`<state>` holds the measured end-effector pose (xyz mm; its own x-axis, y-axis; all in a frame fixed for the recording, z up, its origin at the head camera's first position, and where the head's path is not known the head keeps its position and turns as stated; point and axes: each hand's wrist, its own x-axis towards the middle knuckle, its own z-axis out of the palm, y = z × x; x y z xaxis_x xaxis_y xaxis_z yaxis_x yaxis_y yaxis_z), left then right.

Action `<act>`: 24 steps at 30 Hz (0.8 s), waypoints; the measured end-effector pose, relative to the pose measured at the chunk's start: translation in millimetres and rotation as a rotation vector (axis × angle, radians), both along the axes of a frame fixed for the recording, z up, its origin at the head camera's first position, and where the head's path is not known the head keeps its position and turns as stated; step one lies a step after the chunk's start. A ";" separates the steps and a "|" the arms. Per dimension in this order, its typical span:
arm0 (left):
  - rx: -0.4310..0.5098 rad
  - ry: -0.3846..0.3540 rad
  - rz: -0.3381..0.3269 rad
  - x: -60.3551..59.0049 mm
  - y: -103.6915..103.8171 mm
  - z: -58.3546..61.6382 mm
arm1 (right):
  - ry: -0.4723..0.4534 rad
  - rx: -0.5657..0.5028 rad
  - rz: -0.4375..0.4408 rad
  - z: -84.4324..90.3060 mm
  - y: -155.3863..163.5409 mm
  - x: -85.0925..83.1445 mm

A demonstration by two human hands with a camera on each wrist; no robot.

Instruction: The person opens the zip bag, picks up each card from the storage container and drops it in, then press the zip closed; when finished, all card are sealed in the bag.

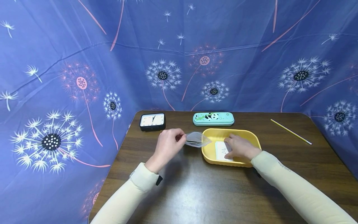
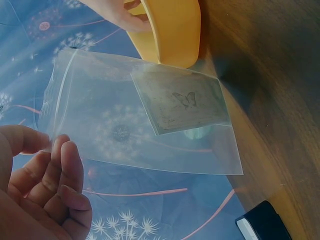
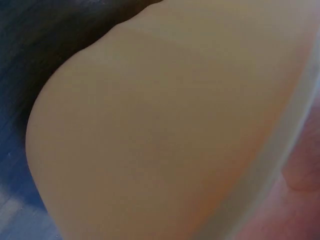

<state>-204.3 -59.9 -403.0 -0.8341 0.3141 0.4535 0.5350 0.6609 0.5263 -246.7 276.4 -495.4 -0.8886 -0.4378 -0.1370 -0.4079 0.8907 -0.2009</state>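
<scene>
Left hand [image 1: 167, 143] pinches a clear bag [image 2: 140, 117] with one card [image 2: 182, 102] already inside; right hand [image 1: 237, 147] lies flat-fingered on another card [image 1: 221, 151] in the tray [image 1: 208, 154], not yet bagged.

- A dark wood-grain worktop [image 1: 195, 193] with rounded corners carries everything.
- A black alarm clock [image 1: 152, 121] stands near its far left corner.
- A teal panda pencil case [image 1: 213, 119] lies at the far edge.
- A yellow tray [image 1: 210, 150] sits just in front of the case.
- A yellow pencil [image 1: 291, 132] lies far right.
</scene>
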 end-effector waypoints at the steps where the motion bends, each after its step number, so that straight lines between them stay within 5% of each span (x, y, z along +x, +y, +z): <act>1: 0.000 0.002 -0.001 0.1 0.3 0.1 | -0.004 -0.002 -0.008 -0.2 -0.3 0.1; 6: 0.000 0.012 -0.003 0.4 1.3 0.1 | 0.032 -0.022 -0.021 -0.2 0.6 1.5; 14: 0.001 0.015 -0.007 -0.2 2.2 -1.0 | 0.229 -0.102 0.011 -0.5 8.9 2.5; 24: -0.014 0.006 -0.001 -0.2 3.3 -0.3 | 0.190 -0.143 0.012 26.3 12.6 2.5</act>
